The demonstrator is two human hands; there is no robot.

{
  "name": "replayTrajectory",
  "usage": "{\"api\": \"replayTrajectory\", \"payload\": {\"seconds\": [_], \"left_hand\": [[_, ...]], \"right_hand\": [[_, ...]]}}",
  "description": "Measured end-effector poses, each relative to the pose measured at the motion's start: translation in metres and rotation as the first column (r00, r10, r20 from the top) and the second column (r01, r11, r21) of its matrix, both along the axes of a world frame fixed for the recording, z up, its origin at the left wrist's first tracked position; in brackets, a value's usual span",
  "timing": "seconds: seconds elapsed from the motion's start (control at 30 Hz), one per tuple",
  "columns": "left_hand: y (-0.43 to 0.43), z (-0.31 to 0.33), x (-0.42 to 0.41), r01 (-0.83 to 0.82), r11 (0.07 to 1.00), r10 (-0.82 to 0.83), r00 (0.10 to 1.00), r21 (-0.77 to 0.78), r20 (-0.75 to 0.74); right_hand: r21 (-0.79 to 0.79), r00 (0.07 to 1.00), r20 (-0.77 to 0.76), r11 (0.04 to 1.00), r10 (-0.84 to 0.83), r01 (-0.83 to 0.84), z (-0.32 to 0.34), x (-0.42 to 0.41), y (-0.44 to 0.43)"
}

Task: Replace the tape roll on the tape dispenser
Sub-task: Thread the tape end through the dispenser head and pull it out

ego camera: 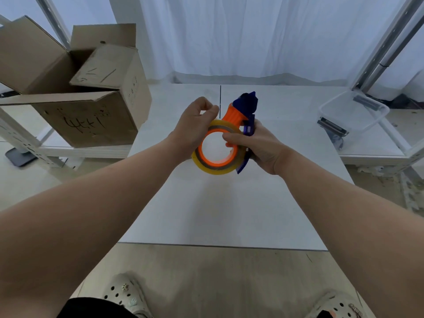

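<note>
Above the white table (220, 207) I hold a tape dispenser (244, 111) with an orange handle and blue frame. A yellowish tape roll (213, 168) sits around its orange hub. My right hand (259, 148) grips the dispenser's blue frame, with the thumb reaching into the hub ring. My left hand (195, 127) curls over the roll's upper left edge, thumb and forefinger pinched together near the top of the roll. Whether a tape end lies between them is too small to tell.
An open cardboard box (91, 106) stands on a shelf frame at the left. A clear plastic bin (353, 120) with dark objects inside sits at the right. White curtains hang behind. My feet in perforated clogs show below the table edge.
</note>
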State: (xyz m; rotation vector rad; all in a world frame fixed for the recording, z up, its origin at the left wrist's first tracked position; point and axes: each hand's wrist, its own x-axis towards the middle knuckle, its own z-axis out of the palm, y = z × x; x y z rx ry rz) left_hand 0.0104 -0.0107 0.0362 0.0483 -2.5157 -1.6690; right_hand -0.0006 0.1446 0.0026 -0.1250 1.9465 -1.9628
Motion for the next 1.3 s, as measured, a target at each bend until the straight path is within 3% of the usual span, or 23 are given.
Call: {"api": "replayTrajectory", "payload": {"seconds": [0.13,0.33,0.57,0.77,0.97,1.3], "left_hand": [[0.007,0.009,-0.006,-0.131,0.980,0.122,0.990,-0.149,-0.066],[-0.008,0.020,-0.010,-0.167,0.968,0.174,0.985,-0.187,0.023],[-0.014,0.019,-0.007,-0.122,0.947,0.130,0.991,-0.296,0.006],[-0.022,0.016,-0.011,-0.133,0.866,0.133,0.991,-0.483,-0.035],[-0.029,0.015,-0.012,-0.105,0.983,0.112,0.993,-0.152,0.043],[-0.026,0.009,-0.012,-0.044,0.945,0.075,0.994,-0.325,0.085]], "right_hand": [[0.017,0.986,-0.114,0.992,-0.125,0.128,-0.002,0.000,-0.005],[0.156,0.917,-0.364,0.960,-0.164,0.234,0.002,0.005,-0.001],[0.186,0.886,-0.438,0.948,-0.156,0.259,0.003,0.006,0.003],[0.274,0.869,-0.485,0.927,-0.096,0.255,0.002,0.005,0.008],[0.369,0.882,-0.472,0.910,0.009,0.188,0.001,0.005,0.015],[0.468,0.906,-0.406,0.879,0.115,0.098,-0.005,0.007,0.018]]}}
